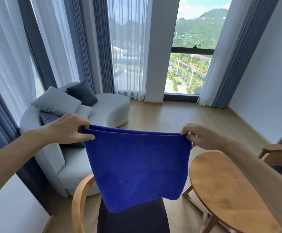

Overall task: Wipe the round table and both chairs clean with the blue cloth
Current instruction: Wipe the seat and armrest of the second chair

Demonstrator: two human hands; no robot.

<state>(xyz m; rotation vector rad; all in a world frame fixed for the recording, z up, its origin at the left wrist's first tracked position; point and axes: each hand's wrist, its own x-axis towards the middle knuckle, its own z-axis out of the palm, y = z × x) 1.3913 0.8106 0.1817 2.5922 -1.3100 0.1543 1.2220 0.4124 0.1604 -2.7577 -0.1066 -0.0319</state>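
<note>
Both hands, left hand (pixel 69 130) and right hand (pixel 199 137), pinched the top corners of the doubled blue cloth (pixel 137 167) above the near chair (pixel 81 197); no writing was readable.

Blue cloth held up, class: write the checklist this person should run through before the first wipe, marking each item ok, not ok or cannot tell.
1. Cloth in hand: ok, left hand and right hand each pinch a top corner.
2. Cloth folded for wiping: ok, it hangs doubled.
3. Table within reach: ok, it sits below the right hand.
4. Near chair located: ok, right under the cloth.
5. Second chair located: ok, beyond the table.
6. Cloth damp or clean: cannot tell.
</note>
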